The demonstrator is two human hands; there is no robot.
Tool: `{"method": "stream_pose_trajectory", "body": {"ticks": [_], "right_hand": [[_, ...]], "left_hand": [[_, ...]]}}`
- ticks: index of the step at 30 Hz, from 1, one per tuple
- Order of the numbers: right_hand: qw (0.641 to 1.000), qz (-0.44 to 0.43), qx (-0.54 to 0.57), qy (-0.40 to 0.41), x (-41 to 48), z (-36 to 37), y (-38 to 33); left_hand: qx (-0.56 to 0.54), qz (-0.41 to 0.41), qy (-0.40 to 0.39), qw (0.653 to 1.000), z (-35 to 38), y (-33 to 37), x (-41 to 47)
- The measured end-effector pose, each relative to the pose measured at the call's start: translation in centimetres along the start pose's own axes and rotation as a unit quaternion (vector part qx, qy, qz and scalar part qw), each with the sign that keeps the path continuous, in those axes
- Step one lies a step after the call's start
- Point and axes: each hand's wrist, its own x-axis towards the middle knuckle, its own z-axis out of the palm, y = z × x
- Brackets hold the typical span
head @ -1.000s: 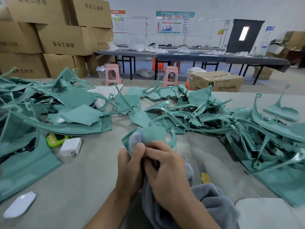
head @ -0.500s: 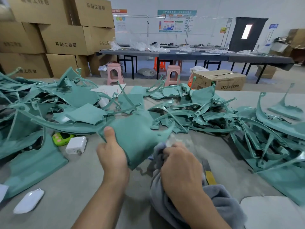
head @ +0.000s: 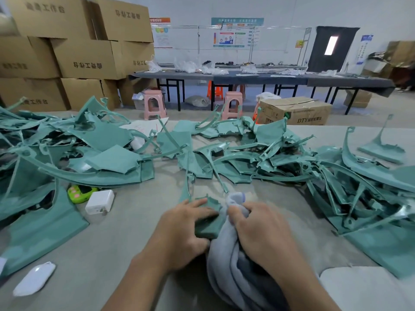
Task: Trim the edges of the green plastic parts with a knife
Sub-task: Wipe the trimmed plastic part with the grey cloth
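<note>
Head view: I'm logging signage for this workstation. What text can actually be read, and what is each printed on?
"DTY", followed by blurred characters: on the side of the brown carton on the floor behind the table.
Dark characters on the stacked cardboard boxes at left: appear mirrored, too blurred to read.
Wall posters: too small to read.
Blue sign beside the dark door: unreadable.

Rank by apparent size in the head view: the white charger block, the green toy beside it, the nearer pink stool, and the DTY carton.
1. DTY carton
2. Pink stool
3. White charger block and green toy: look alike.
Both lie nearer the camera, so true sizes stay unsure.
</note>
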Motion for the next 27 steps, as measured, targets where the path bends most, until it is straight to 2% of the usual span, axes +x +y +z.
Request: {"method": "stream_pose_trajectory", "body": {"ticks": [1,2,3,4,5,6,7,8,12,16,20,21,25,27], "right_hand": [[0.999,-0.003,-0.013,-0.039,0.0,-0.1,0.1],[0.997,-0.009,-0.029,-0.071,0.0,-0.2,0.3],[0.994,-0.015,-0.044,-0.094,0.1,-0.4,0.5],[0.992,-0.016,-0.052,-0.110,0.2,-0.6,0.8],[0.992,-0.014,-0.044,-0.120,0.4,-0.8,1.0],[0.992,-0.009,-0.026,-0.124,0.6,-0.9,1.2],[0.993,-0.004,-0.002,-0.118,0.8,-1.0,1.4],[0.994,0.000,0.028,-0.102,1.0,-1.2,1.5],[0.995,-0.010,0.098,-0.022,1.2,-1.2,1.5],[0.990,-0.077,0.092,-0.071,0.9,-0.5,0.9],[0.981,-0.130,0.076,-0.125,0.6,-0.6,0.5],[0.977,-0.146,0.084,-0.135,0.5,-0.8,0.5],[0.964,-0.167,0.122,-0.166,0.0,-0.8,-0.4],[0.970,-0.143,0.131,-0.147,-0.1,-0.4,-0.7]], "left_hand": [[-0.115,-0.030,-0.030,0.992,-0.2,-0.3,0.0],[-0.239,-0.061,-0.019,0.969,-0.3,-0.5,0.0],[-0.322,-0.102,0.031,0.941,-0.4,-0.8,0.0],[-0.339,-0.148,0.096,0.924,-0.2,-1.6,0.0],[-0.282,-0.199,0.152,0.926,-0.4,-2.5,0.0],[-0.192,-0.247,0.169,0.935,-0.7,-2.9,0.0],[-0.115,-0.285,0.152,0.939,-0.8,-3.2,-0.1],[-0.092,-0.302,0.122,0.941,-0.7,-3.5,0.0],[-0.242,-0.259,0.036,0.935,0.0,-3.3,0.6],[-0.373,-0.261,0.046,0.889,0.6,-3.3,1.2],[-0.236,-0.275,0.048,0.931,0.9,-2.9,1.1],[-0.243,-0.274,0.039,0.930,0.7,-2.9,1.1],[-0.352,-0.267,0.070,0.895,0.0,-3.8,1.1],[-0.438,-0.270,0.119,0.849,-0.8,-4.4,1.2]]}}
